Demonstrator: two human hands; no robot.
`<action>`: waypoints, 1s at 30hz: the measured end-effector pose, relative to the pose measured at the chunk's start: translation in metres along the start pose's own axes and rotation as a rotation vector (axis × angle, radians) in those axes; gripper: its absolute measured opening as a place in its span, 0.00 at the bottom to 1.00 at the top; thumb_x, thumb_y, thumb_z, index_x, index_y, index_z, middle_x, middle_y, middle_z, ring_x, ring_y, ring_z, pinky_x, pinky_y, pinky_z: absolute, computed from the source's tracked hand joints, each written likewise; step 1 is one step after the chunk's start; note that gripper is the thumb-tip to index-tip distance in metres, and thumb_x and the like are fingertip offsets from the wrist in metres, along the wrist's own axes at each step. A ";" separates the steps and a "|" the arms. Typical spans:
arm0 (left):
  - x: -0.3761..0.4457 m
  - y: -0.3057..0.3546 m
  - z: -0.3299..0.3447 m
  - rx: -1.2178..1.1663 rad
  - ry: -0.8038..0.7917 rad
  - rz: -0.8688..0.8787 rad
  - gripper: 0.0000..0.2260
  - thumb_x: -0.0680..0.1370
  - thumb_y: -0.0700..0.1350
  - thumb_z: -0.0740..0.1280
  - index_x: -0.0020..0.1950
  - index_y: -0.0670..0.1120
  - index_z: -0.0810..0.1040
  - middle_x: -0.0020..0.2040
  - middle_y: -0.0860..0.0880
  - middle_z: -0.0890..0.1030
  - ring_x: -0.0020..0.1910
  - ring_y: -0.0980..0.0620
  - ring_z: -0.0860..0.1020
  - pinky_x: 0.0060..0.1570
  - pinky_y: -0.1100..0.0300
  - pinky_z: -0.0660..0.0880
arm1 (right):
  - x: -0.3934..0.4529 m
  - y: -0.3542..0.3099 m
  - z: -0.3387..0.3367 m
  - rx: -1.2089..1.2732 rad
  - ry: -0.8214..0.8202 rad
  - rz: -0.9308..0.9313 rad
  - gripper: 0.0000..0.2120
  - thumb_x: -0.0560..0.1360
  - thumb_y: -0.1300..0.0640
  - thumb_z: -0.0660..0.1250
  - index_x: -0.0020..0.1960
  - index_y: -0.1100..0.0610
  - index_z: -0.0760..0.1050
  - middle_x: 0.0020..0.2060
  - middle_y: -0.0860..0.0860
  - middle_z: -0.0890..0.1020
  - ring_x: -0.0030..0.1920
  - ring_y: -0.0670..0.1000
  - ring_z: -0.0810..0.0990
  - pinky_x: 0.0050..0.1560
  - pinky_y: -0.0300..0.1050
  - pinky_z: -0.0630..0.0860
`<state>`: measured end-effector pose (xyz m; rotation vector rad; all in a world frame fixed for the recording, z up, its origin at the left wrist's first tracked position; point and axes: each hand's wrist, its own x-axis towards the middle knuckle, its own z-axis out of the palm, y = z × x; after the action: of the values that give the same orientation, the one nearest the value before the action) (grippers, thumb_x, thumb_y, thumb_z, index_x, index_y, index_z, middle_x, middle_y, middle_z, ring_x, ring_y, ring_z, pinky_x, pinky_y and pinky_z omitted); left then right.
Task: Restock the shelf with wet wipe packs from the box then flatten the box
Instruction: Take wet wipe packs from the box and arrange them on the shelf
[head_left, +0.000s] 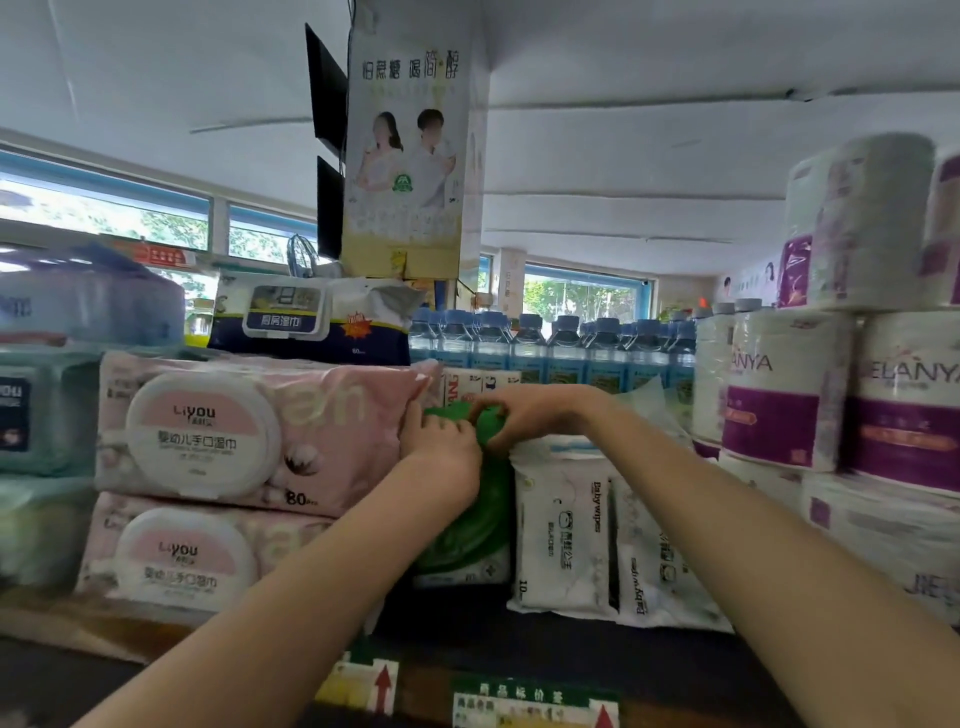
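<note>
2 hands, left hand (441, 447) and right hand (524, 415), pinch the green wet wipe pack (478, 530) by its top edge; it looks soft, light, probably slippery.

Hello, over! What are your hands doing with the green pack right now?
Both hands, left and right, gripping green pack top. Pack upright between pink packs and white baby wipes. Nothing blocking.

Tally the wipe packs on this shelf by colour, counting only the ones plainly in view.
Pink packs: 2
Green pack, held by both hands: 1
White packs: 2
Navy pack: 1
Total: 6
The blurred teal packs at the left edge cannot be counted.
</note>
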<state>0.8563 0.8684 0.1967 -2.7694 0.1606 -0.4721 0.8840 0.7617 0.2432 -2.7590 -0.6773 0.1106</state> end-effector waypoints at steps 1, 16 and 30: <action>-0.003 0.004 0.004 0.016 0.002 0.009 0.29 0.77 0.46 0.59 0.75 0.41 0.52 0.73 0.39 0.60 0.73 0.42 0.58 0.73 0.44 0.45 | 0.000 0.003 -0.002 0.002 0.006 0.001 0.20 0.74 0.64 0.64 0.64 0.59 0.67 0.64 0.57 0.70 0.61 0.56 0.72 0.63 0.49 0.72; -0.011 -0.026 0.017 0.142 0.131 0.143 0.34 0.76 0.43 0.63 0.75 0.38 0.46 0.75 0.42 0.57 0.75 0.46 0.56 0.74 0.52 0.43 | 0.010 0.007 0.023 -0.047 0.270 -0.124 0.19 0.70 0.53 0.71 0.57 0.58 0.71 0.53 0.51 0.74 0.52 0.50 0.72 0.54 0.42 0.72; -0.007 -0.009 0.010 -0.115 0.004 0.117 0.47 0.72 0.61 0.66 0.76 0.43 0.40 0.75 0.33 0.51 0.74 0.34 0.52 0.72 0.41 0.48 | -0.019 -0.001 0.009 -0.086 0.188 0.021 0.21 0.74 0.65 0.65 0.66 0.58 0.68 0.61 0.56 0.74 0.60 0.55 0.75 0.55 0.42 0.73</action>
<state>0.8538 0.8809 0.1888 -2.8503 0.3587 -0.4509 0.8650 0.7562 0.2348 -2.8122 -0.6157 -0.1755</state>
